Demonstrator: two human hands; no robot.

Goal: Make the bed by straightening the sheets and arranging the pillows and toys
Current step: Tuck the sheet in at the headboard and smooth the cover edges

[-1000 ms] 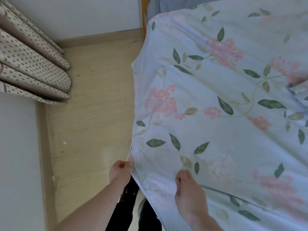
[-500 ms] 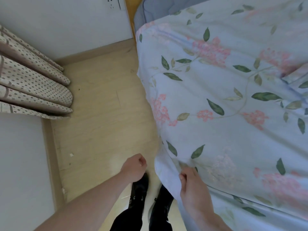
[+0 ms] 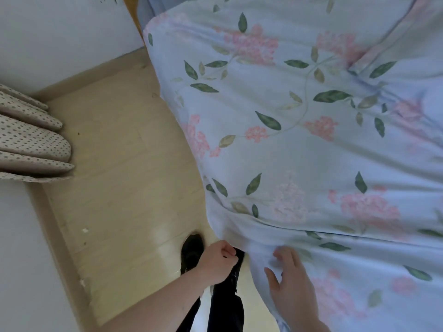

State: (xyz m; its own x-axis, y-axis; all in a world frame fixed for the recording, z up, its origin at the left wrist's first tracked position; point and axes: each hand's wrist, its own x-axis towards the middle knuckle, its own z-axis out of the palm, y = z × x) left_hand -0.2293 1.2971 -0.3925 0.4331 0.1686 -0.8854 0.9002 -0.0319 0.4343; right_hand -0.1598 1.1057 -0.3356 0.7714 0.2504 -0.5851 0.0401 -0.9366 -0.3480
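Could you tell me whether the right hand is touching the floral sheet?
Touching: the head view shows the right hand with spread fingers lying flat on the floral sheet.

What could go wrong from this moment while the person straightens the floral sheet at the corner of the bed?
1. The left hand is curled beside the floral sheet and seems to hold nothing, and the right hand only lies on it with spread fingers, so the corner may slide out of line.
2. The sheet's corner hangs down just above the black shoes; a step could catch it.
3. A long fold crosses the sheet near the hands and may stay if not smoothed.
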